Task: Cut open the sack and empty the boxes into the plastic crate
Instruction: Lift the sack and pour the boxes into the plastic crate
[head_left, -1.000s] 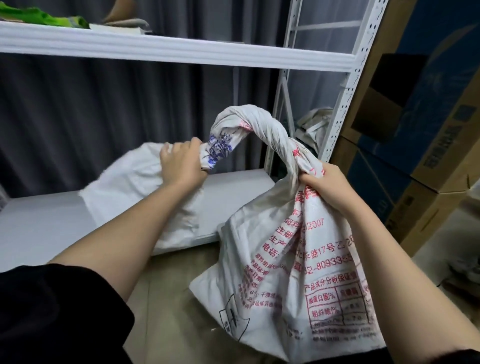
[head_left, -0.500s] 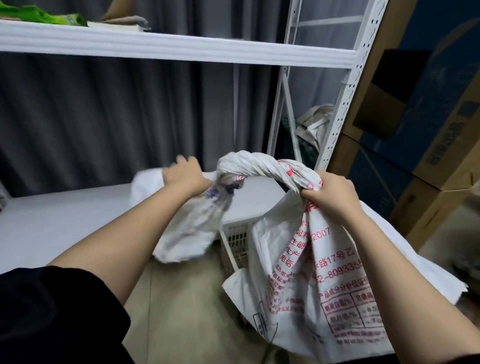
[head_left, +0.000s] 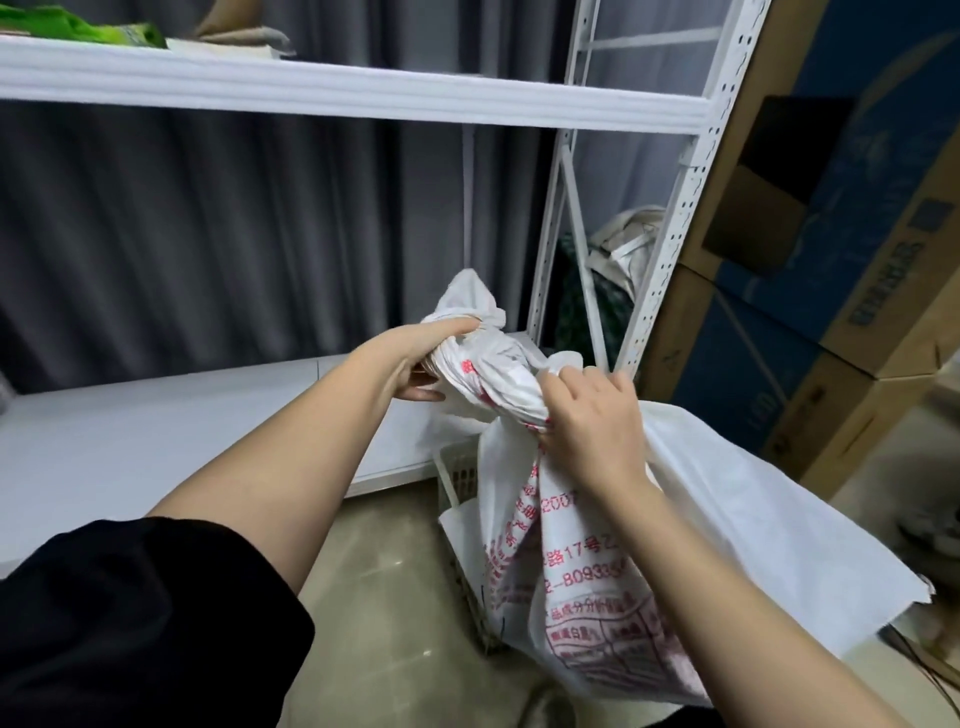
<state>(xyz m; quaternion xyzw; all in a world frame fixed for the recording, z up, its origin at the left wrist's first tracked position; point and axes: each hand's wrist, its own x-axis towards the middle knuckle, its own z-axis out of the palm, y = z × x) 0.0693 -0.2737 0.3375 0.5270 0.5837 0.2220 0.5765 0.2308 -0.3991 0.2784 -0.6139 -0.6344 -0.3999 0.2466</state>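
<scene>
A white woven sack (head_left: 582, 597) with red print hangs in front of me, its upper part twisted into a thick rope. My left hand (head_left: 415, 358) grips the far end of the twist, where the cloth bunches into a tuft. My right hand (head_left: 592, 421) grips the twist lower down, at the neck of the sack. Behind and under the sack shows a bit of a white slatted plastic crate (head_left: 460, 475). No boxes are visible.
A white metal rack has a low shelf (head_left: 182, 431) at the left and a higher shelf (head_left: 311, 93) across the top. Large cardboard boxes (head_left: 831, 260) are stacked at the right. Another white sheet (head_left: 753, 519) lies behind the sack. Beige floor (head_left: 389, 597) shows below.
Both hands have drawn closer together and the twisted part is shorter and tighter. The loose white end that my left hand held out to the left is now bunched up in it.
</scene>
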